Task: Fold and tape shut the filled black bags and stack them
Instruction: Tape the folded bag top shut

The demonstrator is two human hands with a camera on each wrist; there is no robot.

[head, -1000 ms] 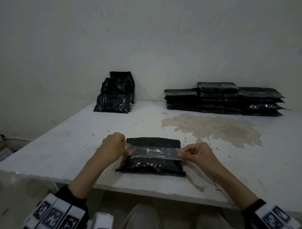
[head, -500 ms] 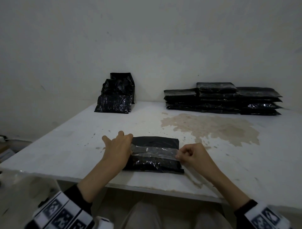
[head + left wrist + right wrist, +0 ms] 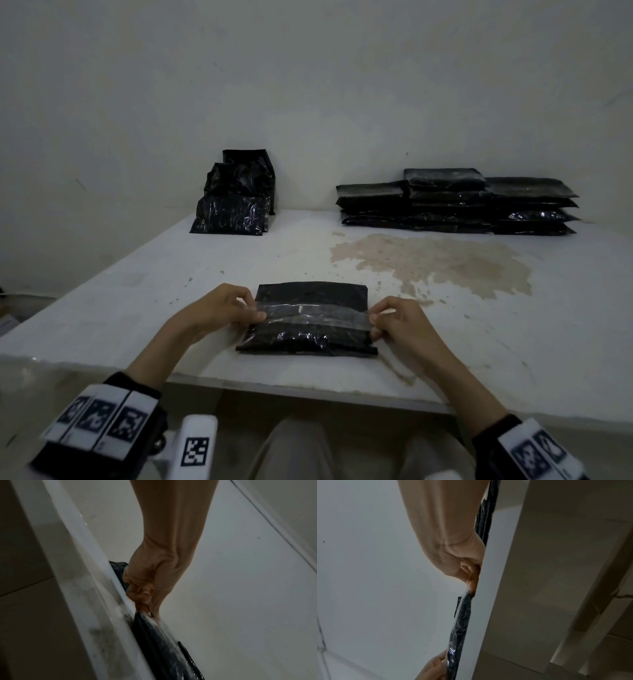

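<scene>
Black plastic, glossy and wrinkled, makes up the folded bag (image 3: 308, 329) lying flat near the front edge of the white table (image 3: 137, 308), between the person's two hands. Its long axis runs left to right, parallel to that near edge; the smoother folded-over flap lies on the far half and the crinkled filled part on the near half. A strip of clear tape (image 3: 315, 313) stretches across the bag along the same left-right line, roughly over the seam where flap meets body.

The left hand (image 3: 224, 310) has its fingers curled and pinches the left end of the tape at the bag's left edge. The right hand (image 3: 399, 323) is likewise curled, thumb and fingertips pinching the right end of the tape at the bag's right edge. In the left wrist view the curled fingers (image 3: 140, 591) sit right at the bag's end.

Far left, against the wall, a small group of untaped black bags (image 3: 236, 195) stands upright. Far right, a stack of flat black bags (image 3: 455, 202) lies several layers high, their long sides also running left to right. A brownish stain (image 3: 435, 263) marks the tabletop between the stack and the near bag.
</scene>
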